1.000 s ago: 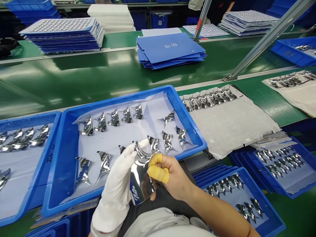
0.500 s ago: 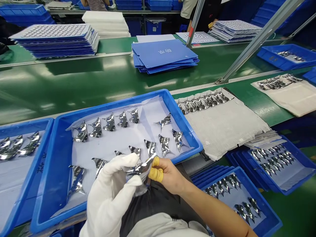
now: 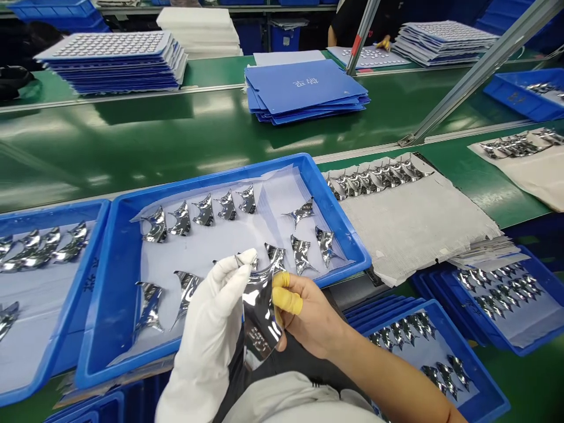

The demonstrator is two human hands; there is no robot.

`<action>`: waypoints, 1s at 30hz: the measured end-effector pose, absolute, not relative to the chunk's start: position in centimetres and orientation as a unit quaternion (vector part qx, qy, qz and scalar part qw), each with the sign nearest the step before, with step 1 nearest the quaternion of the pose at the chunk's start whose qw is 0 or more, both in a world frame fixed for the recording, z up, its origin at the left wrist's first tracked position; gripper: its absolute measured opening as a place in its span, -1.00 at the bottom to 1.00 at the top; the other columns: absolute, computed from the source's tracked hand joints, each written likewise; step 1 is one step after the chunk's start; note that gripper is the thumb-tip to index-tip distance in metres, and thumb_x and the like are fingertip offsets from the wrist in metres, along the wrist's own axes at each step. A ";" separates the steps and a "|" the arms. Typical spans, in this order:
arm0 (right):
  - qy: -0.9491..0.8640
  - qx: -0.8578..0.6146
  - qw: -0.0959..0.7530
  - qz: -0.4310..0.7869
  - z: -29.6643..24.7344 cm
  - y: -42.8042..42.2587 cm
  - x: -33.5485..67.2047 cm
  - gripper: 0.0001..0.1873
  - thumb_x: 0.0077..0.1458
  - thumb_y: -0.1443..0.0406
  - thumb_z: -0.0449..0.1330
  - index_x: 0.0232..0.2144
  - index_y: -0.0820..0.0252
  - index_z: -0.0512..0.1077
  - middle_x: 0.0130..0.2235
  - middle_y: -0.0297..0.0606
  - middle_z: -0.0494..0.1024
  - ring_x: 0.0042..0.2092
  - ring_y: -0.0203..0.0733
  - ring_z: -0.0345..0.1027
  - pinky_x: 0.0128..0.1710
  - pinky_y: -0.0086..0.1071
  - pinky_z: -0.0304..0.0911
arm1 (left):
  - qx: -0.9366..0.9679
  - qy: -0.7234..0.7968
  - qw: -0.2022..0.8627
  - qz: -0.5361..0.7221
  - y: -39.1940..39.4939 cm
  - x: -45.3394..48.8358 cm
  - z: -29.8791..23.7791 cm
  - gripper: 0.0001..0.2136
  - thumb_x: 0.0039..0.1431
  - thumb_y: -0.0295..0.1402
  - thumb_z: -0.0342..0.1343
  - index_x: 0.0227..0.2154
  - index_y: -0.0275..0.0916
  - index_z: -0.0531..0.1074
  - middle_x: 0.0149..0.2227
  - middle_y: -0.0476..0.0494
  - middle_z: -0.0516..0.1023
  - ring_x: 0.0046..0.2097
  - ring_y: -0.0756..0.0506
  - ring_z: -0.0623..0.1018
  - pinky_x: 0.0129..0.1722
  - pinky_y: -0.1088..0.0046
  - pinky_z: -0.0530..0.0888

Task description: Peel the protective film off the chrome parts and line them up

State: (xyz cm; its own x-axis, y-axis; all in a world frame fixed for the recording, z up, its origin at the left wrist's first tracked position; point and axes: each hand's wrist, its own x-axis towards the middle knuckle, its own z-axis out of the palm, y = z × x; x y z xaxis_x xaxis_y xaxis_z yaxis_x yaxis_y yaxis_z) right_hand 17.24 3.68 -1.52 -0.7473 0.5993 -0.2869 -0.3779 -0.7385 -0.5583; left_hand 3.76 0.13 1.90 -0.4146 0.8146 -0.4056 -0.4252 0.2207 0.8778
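Observation:
Between my hands is a shiny chrome part with pointed corners, its mirror-like broad face turned up. My left hand, in a white glove, pinches its upper left corner. My right hand, with yellow finger cots on two fingers, grips its right edge; some of those fingers are hidden behind the part. Just beyond lies a blue tray lined with white sheet, holding several similar chrome parts. My left hand hides a few of them.
Another blue tray with chrome parts adjoins on the left. To the right, a row of parts lies on a pale padded sheet. Lower trays stand at right. A stack of blue sheets and a slanted metal post are farther back.
The chrome part has been turned from edge-on so its broad face shows. Both hands keep hold of it, the left now at its upper corner. The view has shifted slightly.

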 end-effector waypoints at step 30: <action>-0.784 -0.567 0.086 0.239 -4.8 23.8 10.5 -0.84 0.25 0.31 0.16 -0.26 0.35 0.46 -0.24 -0.15 0.52 -0.16 -0.14 0.42 -0.09 -0.21 0.31 | 0.212 0.668 0.492 0.516 -1.9 0.5 -2.0 -0.56 -0.06 -0.04 0.34 -0.18 -0.25 0.61 -0.32 -0.23 0.62 -0.24 -0.20 0.58 -0.05 0.24 0.49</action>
